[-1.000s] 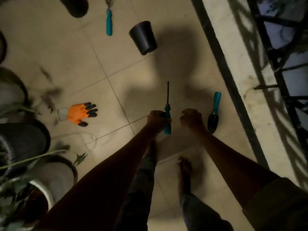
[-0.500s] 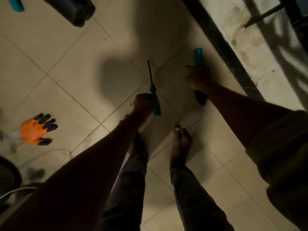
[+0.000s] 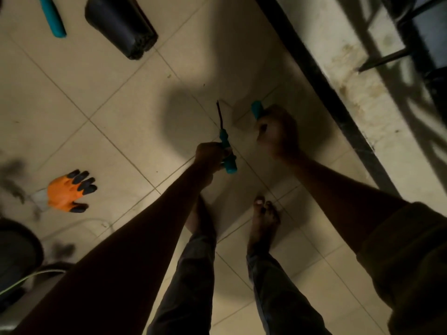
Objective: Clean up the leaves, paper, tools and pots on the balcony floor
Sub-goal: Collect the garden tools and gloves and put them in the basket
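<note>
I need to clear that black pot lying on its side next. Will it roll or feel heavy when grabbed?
The black pot lies on its side on smooth tile, so a nudge would probably roll it. It looks like thin plastic, likely light and slightly flexible.

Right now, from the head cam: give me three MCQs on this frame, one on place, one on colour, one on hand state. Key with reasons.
1. Where does the orange glove lie?
A. on the floor, to the person's left
B. on the ledge
C. in the black pot

2. What colour is the handle of the tool in the left hand?
A. red
B. teal
C. yellow

3. What is the right hand doing?
A. hanging idle
B. pressing flat on a tile
C. gripping a teal-handled tool

Key: 1 A, it lies on tile left of the arms; 2 B, the handle shows teal; 3 C, fingers curl round the handle.
</note>
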